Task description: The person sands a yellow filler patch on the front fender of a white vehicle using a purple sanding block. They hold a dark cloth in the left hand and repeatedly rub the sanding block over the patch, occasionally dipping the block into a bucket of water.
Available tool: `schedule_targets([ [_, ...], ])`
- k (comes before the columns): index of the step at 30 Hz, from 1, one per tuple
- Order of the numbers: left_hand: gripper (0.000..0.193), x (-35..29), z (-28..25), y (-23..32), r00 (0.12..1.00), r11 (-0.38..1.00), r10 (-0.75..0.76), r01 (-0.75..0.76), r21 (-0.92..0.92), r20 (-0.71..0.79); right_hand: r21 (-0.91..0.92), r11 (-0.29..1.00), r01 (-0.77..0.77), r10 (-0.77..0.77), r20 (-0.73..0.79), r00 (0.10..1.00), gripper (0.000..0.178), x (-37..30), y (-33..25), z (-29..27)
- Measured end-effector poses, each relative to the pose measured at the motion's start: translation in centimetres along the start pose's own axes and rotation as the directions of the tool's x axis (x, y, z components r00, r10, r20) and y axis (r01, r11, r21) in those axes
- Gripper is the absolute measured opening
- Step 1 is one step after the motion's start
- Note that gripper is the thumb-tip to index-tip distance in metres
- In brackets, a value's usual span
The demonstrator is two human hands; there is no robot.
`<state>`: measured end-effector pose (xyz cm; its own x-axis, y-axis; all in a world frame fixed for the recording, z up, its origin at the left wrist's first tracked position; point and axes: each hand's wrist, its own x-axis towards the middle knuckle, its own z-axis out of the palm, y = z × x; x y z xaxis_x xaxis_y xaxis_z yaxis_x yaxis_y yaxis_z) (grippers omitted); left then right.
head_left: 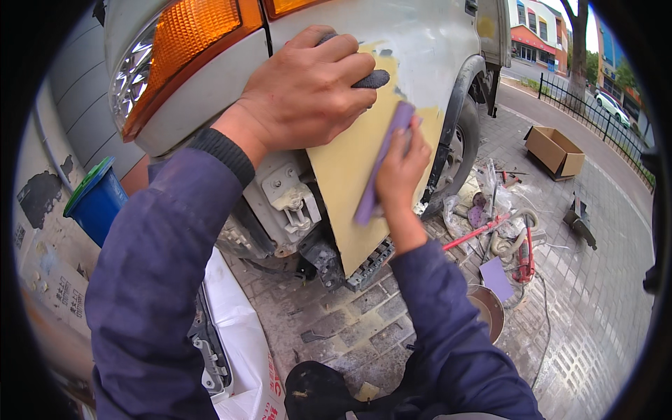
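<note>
A vehicle's front corner panel (348,183) faces me, coated with yellowish filler over its white paint. My right hand (404,166) grips a long purple sanding block (374,176), which lies slantwise against the filler. Above and to the left, my left hand (308,91) is closed around a dark grey cloth (372,79) at the top of the filled area. Only the ends of that cloth stick out past my fingers. Left of this hand is the orange and clear headlamp (185,52). Below my left wrist, a metal bracket (292,199) is exposed.
At right, a wheel (458,143) stands beside scattered tools, hoses and plastic. A purple sheet (496,280) and a round pan (488,308) lie on the paving near my right arm. Farther off sits an open cardboard box (554,150). A blue bin (98,199) stands left.
</note>
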<state>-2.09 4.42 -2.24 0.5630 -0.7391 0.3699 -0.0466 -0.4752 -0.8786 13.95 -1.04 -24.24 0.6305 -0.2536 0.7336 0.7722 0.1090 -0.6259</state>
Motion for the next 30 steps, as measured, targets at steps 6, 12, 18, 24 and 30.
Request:
schedule_targets([
  [6, 0.013, 0.2, -0.2, 0.0, 1.000, 1.000, -0.009, 0.009, -0.019, 0.013, 0.003, 0.978, -0.208, 0.207, 0.090, 0.974, 0.057, 0.6, -0.8, 0.2],
  [12, 0.011, 0.0, 0.0, 0.0, 1.000, 1.000, -0.003, 0.003, 0.000, 0.007, 0.052, 0.999, -0.005, 0.001, 0.089, 0.996, 0.057, -0.8, -2.1, -0.1],
  [18, 0.010, 0.1, -0.3, 0.0, 1.000, 1.000, -0.008, 0.008, -0.007, 0.013, 0.117, 0.911, -0.396, 0.396, 0.030, 0.918, 0.053, 3.8, -0.1, 0.5],
  [24, 0.015, 0.1, -0.2, 0.1, 1.000, 1.000, -0.008, 0.009, -0.025, 0.018, 0.109, 0.993, 0.031, -0.038, 0.055, 0.998, 0.060, -2.0, -4.5, 0.2],
  [30, 0.009, 0.3, -0.2, 0.1, 0.999, 1.000, 0.004, -0.003, 0.019, -0.035, 0.199, 0.894, -0.401, 0.389, 0.100, 0.916, 0.058, 4.9, -0.9, 0.9],
])
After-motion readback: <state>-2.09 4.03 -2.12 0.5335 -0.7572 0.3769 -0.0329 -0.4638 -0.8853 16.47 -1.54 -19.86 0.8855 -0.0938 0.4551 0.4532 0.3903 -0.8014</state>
